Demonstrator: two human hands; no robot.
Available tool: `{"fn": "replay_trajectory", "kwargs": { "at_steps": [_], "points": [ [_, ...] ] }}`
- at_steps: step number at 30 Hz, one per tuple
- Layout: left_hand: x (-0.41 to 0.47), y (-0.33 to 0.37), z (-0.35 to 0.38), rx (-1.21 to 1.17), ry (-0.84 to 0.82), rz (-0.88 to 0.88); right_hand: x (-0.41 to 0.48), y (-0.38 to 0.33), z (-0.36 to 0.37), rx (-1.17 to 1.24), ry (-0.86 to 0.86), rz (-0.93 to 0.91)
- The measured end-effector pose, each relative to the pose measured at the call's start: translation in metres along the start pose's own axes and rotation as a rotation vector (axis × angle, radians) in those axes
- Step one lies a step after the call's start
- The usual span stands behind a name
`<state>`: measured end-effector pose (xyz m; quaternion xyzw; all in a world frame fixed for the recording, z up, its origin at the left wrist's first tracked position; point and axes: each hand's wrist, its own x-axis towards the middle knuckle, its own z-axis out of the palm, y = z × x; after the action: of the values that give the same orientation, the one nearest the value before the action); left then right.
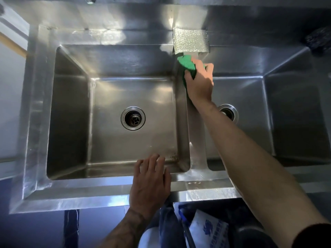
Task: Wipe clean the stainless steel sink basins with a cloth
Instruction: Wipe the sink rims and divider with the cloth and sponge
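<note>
A stainless steel sink fills the view, with a left basin (71,111) and a right basin (290,113) split by a narrow divider (195,151). My right hand (199,82) is shut on a green cloth (186,64) and presses it on the far end of the divider. Just beyond the cloth a silver scouring sponge (190,41) lies on the back ledge. My left hand (150,183) rests flat on the sink's front rim (89,190), fingers spread over the left basin's near edge, holding nothing.
Each basin has a round drain: the left drain (132,118) is in full view, the right drain (229,111) partly behind my forearm. A dark scrubber (318,40) sits at the back right. Below the front rim are a blue-and-white bag (209,231) and trouser legs.
</note>
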<state>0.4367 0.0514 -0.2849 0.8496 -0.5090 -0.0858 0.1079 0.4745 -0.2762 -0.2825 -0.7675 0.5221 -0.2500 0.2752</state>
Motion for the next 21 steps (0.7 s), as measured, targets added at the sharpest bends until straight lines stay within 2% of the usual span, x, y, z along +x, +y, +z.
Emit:
{"fn": "replay_trajectory", "kwargs": {
  "at_steps": [5,9,17,21],
  "points": [
    [0.0,-0.001,0.001,0.003,-0.013,0.003,0.023,-0.006,-0.004,0.009,-0.092,-0.006],
    [0.001,0.0,-0.001,0.004,0.019,0.008,-0.008,-0.002,-0.018,0.007,-0.106,-0.008],
    [0.001,-0.002,-0.003,-0.003,0.02,0.027,-0.169,0.018,-0.075,-0.048,-0.198,0.047],
    [0.002,0.0,-0.002,-0.012,0.012,0.022,-0.242,0.034,-0.116,-0.159,-0.304,0.008]
  ]
}}
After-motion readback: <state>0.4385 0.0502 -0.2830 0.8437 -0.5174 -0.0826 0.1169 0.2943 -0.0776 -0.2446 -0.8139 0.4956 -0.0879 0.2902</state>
